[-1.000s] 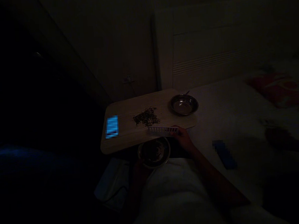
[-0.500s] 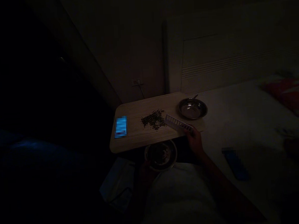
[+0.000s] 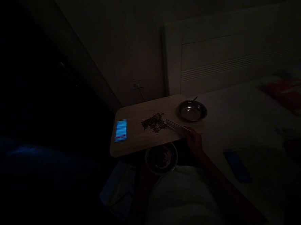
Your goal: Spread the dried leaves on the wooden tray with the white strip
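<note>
In dim light, my right hand [image 3: 194, 139] is closed around one end of a light, flat strip with a row of slots [image 3: 178, 125]; its exact kind I cannot make out. The strip's far end is at the right edge of a loose heap of small dark bits [image 3: 154, 122], spread on a small wooden-topped table [image 3: 132, 112]. Below the table's near edge, my left hand [image 3: 148, 175] grips the left side of a round metal bowl [image 3: 161, 158] with dark contents. Most of its fingers are lost in shadow.
A shiny metal bowl [image 3: 192, 111] with a handle end poking over its rim stands on the table's right side. A lit blue screen [image 3: 120, 130] lies at the left. A dark phone-like object [image 3: 236, 165] lies on the bed [image 3: 222, 121]. A wall socket [image 3: 137, 84] holds a plug.
The slotted strip has tilted more onto its edge in my right hand, its far end still beside the heap. The left hand and its bowl hold almost still; the view shifts slightly.
</note>
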`<control>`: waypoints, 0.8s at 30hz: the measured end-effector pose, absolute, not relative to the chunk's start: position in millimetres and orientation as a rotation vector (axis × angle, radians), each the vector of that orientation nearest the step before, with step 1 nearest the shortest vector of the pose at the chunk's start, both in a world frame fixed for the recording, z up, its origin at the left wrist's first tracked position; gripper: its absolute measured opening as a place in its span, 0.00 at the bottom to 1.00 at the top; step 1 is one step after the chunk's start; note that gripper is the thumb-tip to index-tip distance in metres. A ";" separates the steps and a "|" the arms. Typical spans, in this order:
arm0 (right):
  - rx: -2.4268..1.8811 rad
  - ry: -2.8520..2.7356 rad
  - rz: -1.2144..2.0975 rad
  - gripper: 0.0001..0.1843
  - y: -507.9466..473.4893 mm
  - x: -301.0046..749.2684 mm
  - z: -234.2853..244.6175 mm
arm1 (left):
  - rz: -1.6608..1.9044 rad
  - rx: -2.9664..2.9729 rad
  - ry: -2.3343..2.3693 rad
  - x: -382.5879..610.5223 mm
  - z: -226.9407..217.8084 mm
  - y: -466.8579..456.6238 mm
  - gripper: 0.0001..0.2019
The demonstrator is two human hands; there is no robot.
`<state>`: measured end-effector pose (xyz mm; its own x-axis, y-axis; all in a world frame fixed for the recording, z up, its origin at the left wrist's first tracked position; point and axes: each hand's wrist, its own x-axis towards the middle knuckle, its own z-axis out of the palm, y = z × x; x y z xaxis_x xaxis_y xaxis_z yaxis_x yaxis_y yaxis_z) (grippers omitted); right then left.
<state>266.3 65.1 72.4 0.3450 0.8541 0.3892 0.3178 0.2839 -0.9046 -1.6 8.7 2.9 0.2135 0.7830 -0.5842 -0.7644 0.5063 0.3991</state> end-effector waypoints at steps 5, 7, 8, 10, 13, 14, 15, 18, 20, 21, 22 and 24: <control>-1.287 -1.183 0.527 0.16 64.9 267.5 72.2 | 1.070 -0.029 0.980 0.4 9.5 10.6 0.19; -1.280 -1.162 0.540 0.17 65.3 268.3 71.3 | 1.085 -0.006 0.960 2.2 11.1 10.9 0.21; -1.279 -1.159 0.541 0.17 65.5 268.8 70.8 | 1.090 0.008 0.949 3.0 11.5 10.9 0.21; -1.287 -1.166 0.543 0.17 65.9 269.7 69.9 | 1.094 0.034 0.937 3.8 11.6 11.1 0.21; -1.284 -1.169 0.542 0.17 66.2 270.5 68.8 | 1.106 0.057 0.958 3.1 11.0 12.0 0.20; -1.275 -1.164 0.543 0.17 66.3 270.4 68.5 | 1.107 0.053 0.996 2.6 10.7 12.5 0.19; -1.266 -1.160 0.546 0.17 66.4 270.2 68.2 | 1.092 0.072 1.019 2.1 10.3 13.1 0.18; -1.255 -1.128 0.552 0.17 67.5 268.9 67.9 | 1.144 0.124 0.991 1.0 8.2 14.4 0.19; -1.248 -1.116 0.553 0.16 69.0 267.7 68.1 | 1.162 0.119 0.956 0.5 5.7 14.7 0.19; -1.242 -1.114 0.556 0.16 70.0 267.1 68.5 | 1.169 0.111 0.944 0.1 4.2 14.7 0.19; -1.236 -1.114 0.565 0.16 71.1 266.4 69.0 | 1.176 0.109 0.944 -0.3 2.8 14.5 0.18; -1.226 -1.119 0.598 0.16 73.6 265.1 70.3 | 1.189 0.114 0.969 -1.5 0.7 13.7 0.17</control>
